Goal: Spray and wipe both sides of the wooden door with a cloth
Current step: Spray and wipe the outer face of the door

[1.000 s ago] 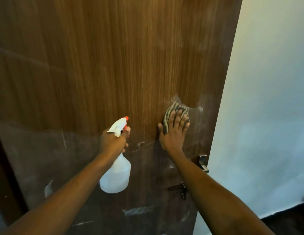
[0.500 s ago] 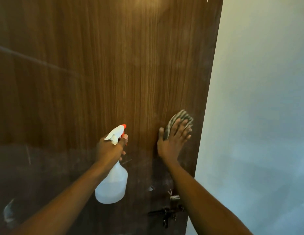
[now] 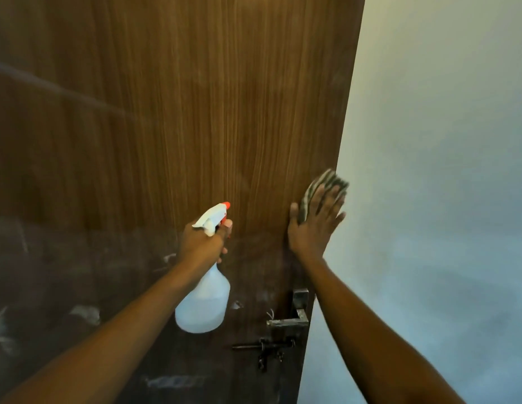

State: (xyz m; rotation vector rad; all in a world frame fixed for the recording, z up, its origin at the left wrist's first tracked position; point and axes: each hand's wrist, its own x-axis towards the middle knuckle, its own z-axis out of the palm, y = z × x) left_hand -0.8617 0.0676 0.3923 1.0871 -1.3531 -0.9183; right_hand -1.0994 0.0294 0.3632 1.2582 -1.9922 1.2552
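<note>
One flat right hand (image 3: 312,231) presses cloth (image 3: 326,182), apparently at door's (image 3: 195,112) edge; left (image 3: 200,240) grips bottle (image 3: 204,304).

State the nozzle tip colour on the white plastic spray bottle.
Orange-red nozzle tip; head view shows it best.

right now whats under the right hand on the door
A striped cloth, pressed flat against the wooden door near its right edge. Only the cloth's upper part shows past the fingers; the rest, and the wood beneath it, is covered.
</note>
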